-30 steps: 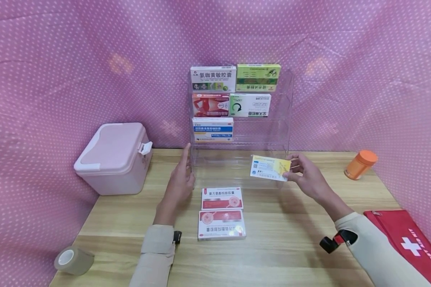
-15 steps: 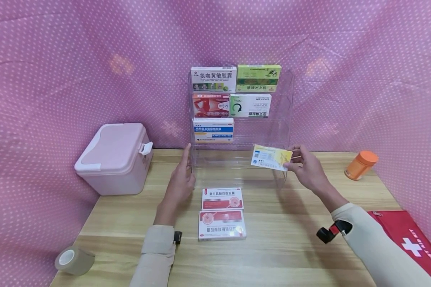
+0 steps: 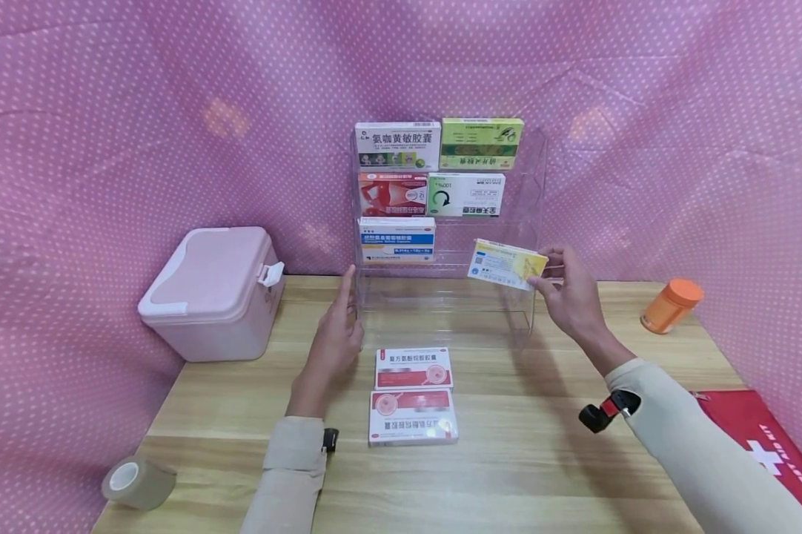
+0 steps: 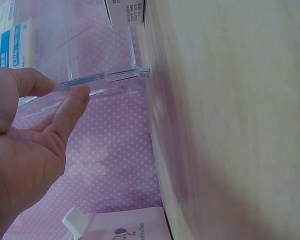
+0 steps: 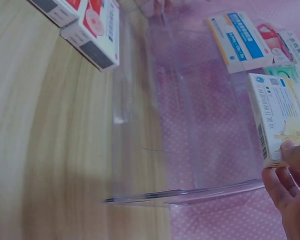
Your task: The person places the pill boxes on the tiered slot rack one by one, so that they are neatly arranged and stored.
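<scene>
Two grips: right hand (image 3: 570, 293) pinches the yellow box (image 3: 508, 263) (left hand (image 3: 337, 334), fingers straight, touches the clear rack (image 3: 531, 222)).

Your right hand (image 5: 292, 192) is cut by the right wrist view's bottom right corner, so you see only fingertips pinching the yellow and white box (image 5: 280, 117); the box's print is too small to read. In the left wrist view, your left hand (image 4: 25, 145) runs off the left edge, and the pink case (image 4: 125, 227) is cropped at the bottom. The counter (image 4: 230, 125) there is blurred. From the head view, the red first-aid pouch (image 3: 768, 452) is cut by the right edge and partly hidden behind your right sleeve (image 3: 694, 452). The clear rack (image 3: 528, 222) barely shows its walls, and the small print on its boxes is illegible.
</scene>
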Motion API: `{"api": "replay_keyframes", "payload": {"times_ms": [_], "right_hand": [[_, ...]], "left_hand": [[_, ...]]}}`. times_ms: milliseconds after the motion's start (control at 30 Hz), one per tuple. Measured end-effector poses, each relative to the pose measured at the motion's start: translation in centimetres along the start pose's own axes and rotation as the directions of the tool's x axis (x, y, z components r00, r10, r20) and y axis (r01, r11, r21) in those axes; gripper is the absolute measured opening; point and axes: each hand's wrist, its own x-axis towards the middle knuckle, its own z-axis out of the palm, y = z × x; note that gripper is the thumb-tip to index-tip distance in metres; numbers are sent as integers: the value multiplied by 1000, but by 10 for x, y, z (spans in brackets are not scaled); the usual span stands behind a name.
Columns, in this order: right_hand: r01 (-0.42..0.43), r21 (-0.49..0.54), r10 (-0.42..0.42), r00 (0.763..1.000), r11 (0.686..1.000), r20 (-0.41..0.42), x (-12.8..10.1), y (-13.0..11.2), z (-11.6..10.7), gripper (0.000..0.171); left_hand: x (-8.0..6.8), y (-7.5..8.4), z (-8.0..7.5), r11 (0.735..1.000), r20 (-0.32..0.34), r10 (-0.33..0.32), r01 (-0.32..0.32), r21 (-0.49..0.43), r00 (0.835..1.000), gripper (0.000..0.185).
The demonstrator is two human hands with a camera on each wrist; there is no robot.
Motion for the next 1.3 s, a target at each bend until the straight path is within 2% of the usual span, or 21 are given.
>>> {"api": "replay_keyframes", "payload": {"times_ms": [300, 533, 733, 833, 900, 1167, 1300], "right_hand": [[80, 13, -79, 995, 997, -55, 23, -15, 6, 40], [151, 20, -146, 979, 988, -142, 41, -25, 15, 40], [251, -80, -261, 951, 965, -163, 57, -34, 23, 37], [304, -160, -327, 933, 939, -146, 62, -38, 26, 35], [314, -203, -342, 931, 927, -125, 65, -39, 28, 33], [266, -365, -272, 962, 892, 35, 66, -31, 33, 32], [278, -408, -267, 960, 869, 86, 66, -27, 36, 30]], "left_hand": [[0, 0, -2, 1000, -11, 27, -27, 3, 1000, 113], [1, 2, -2, 1000, -8, 29, -29, 4, 1000, 113], [0, 1, -2, 1000, -5, 19, -19, -1, 1000, 113], [0, 1, -1, 1000, -3, 21, -21, -8, 1000, 114], [0, 1, -1, 1000, -5, 21, -21, -8, 1000, 114], [0, 0, -2, 1000, -1, 28, -28, -14, 1000, 112], [-1, 0, -2, 1000, -1, 21, -21, -14, 1000, 111]]}}
